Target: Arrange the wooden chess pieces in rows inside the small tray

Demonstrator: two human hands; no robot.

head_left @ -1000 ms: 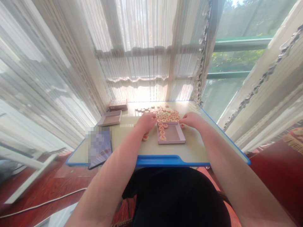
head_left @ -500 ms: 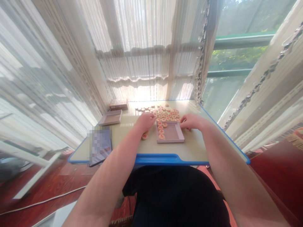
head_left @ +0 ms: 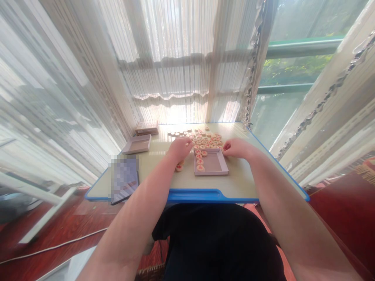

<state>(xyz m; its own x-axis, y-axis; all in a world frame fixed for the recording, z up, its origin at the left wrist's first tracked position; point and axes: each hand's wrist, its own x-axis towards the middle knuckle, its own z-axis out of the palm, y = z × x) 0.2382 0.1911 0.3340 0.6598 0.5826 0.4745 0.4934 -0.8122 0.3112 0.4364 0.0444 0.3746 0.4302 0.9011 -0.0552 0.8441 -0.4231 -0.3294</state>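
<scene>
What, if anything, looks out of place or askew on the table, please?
The tablet at the left of the table looks askew: it sits slanted, and its near corner seems to stick out past the blue edge. Round pieces lie scattered beyond the nearer box; nothing looks damaged.

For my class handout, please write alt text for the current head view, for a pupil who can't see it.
A person's left hand and right hand are on either side of a shallow open box holding several round pieces with red characters; many more pieces lie beyond it on a blue-edged table.
</scene>
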